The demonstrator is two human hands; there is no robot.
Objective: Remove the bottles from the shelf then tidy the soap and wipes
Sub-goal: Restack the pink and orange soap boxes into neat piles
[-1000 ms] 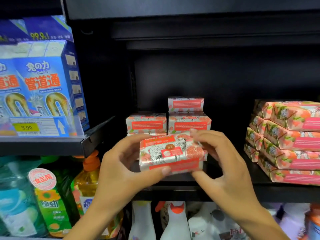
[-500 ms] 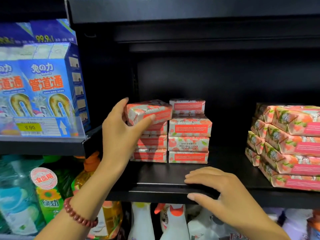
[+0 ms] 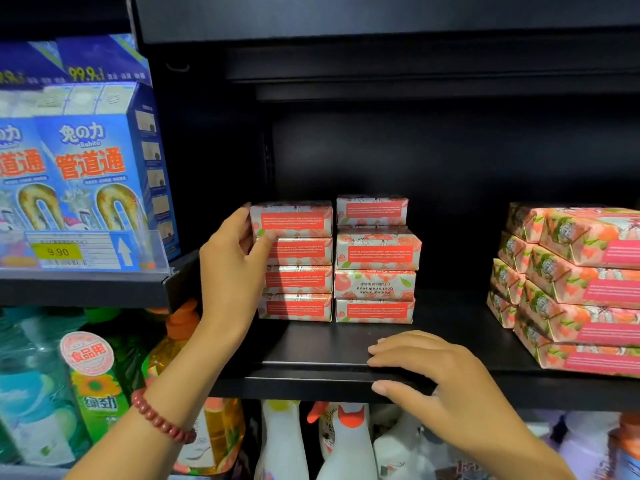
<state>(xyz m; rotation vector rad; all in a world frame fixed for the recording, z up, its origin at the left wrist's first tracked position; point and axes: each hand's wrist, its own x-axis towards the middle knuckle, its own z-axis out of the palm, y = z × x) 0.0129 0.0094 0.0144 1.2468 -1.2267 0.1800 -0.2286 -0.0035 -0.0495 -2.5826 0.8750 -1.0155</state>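
Shop, black shelf (image 3: 346,344) stacked with identical soap packs (image 3: 375,252), yellow price tag (image 3: 57,251) at left

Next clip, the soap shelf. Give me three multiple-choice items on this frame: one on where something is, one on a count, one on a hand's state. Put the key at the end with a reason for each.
1. Where does the right hand rest?
A. On the pink packs at the right
B. On the front edge of the black shelf
C. On a white bottle below

2. How many soap boxes are in the left stack?
A. Two
B. Four
C. Six

3. What is the left hand doing?
A. Hanging free of everything
B. Gripping the orange pump bottle
C. Holding the top soap box of the left stack

Key:
1 B: its fingers lie on the shelf top and its thumb is on the front lip.
2 B: four red-labelled fronts sit one above another.
3 C: its fingers wrap the box's left end and its thumb presses the front.
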